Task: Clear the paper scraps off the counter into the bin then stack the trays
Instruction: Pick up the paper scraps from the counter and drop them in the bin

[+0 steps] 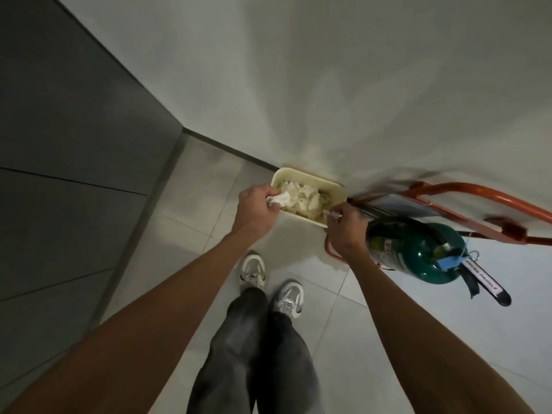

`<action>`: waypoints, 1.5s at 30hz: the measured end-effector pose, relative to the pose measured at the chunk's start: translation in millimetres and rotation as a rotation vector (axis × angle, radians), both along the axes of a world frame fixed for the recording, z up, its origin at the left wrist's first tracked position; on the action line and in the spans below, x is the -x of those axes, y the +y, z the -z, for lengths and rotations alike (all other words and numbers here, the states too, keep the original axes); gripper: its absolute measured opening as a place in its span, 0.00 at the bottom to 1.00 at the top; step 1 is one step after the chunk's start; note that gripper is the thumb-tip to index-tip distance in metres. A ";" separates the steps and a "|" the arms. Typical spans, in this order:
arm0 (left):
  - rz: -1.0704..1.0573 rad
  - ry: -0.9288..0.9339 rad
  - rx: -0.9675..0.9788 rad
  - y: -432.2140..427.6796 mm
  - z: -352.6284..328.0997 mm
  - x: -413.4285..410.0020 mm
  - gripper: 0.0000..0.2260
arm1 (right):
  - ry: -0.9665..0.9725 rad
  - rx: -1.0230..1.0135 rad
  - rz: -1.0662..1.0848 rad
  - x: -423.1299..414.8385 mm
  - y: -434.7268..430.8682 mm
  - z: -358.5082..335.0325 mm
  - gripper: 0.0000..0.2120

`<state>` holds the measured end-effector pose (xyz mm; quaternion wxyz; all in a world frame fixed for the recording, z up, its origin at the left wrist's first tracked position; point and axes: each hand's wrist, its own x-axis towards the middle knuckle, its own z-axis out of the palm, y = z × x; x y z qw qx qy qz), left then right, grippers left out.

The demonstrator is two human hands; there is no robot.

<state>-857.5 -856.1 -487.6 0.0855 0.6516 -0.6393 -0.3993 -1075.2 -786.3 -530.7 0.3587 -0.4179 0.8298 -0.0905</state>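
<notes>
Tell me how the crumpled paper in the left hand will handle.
The crumpled paper looks soft and floppy: it bulges unevenly from the left hand. It is probably very light, as one hand holds it. Released at the bin rim, it would likely settle on the heaped scraps, not roll.

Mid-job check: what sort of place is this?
Likely an indoor utility or corridor corner, not the counter: tiled floor, plain white wall, a cream bin of paper scraps against it, and a green extinguisher-like cylinder on an orange stand.
</notes>
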 end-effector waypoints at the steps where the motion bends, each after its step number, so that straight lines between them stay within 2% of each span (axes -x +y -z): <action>1: 0.040 -0.026 -0.018 -7.8 26.6 7.9 0.12 | 0.030 -0.028 -0.051 5.3 -5.5 23.2 0.10; 6: 0.243 -0.139 -0.113 -35.6 128.4 46.5 0.12 | 0.116 -0.158 -0.287 15.0 -30.4 103.5 0.16; 8: 0.345 -0.162 -0.193 -40.3 150.1 61.2 0.19 | 0.104 -0.231 -0.343 17.2 -36.8 121.4 0.20; 11: 0.501 -0.218 -0.322 -40.0 160.9 76.7 0.26 | 0.093 -0.345 -0.407 17.1 -43.0 129.7 0.22; 14: 0.505 -0.217 -0.303 -39.7 144.1 68.9 0.28 | 0.118 -0.327 -0.436 12.2 -46.8 113.2 0.21; 18: 0.473 -0.222 -0.156 -40.0 75.7 35.2 0.26 | 0.122 -0.226 -0.450 -6.3 -51.3 36.5 0.20; 22: 0.405 -0.229 0.003 -35.8 -9.4 -15.9 0.25 | 0.118 -0.026 -0.461 -36.8 -51.8 -53.1 0.19; 27: 0.234 -0.247 0.165 -7.2 -138.9 -93.7 0.24 | 0.068 0.169 -0.542 -81.2 -42.4 -180.2 0.17; 34: -0.109 -0.177 0.325 78.2 -336.4 -189.8 0.20 | -0.038 0.448 -0.670 -160.4 -7.1 -380.7 0.16; 40: -0.351 -0.156 0.441 153.5 -450.5 -263.3 0.19 | -0.116 0.580 -0.761 -241.0 22.8 -492.5 0.15; 45: -0.537 -0.168 0.518 214.1 -503.7 -342.6 0.18 | -0.217 0.676 -0.835 -331.6 41.1 -552.7 0.16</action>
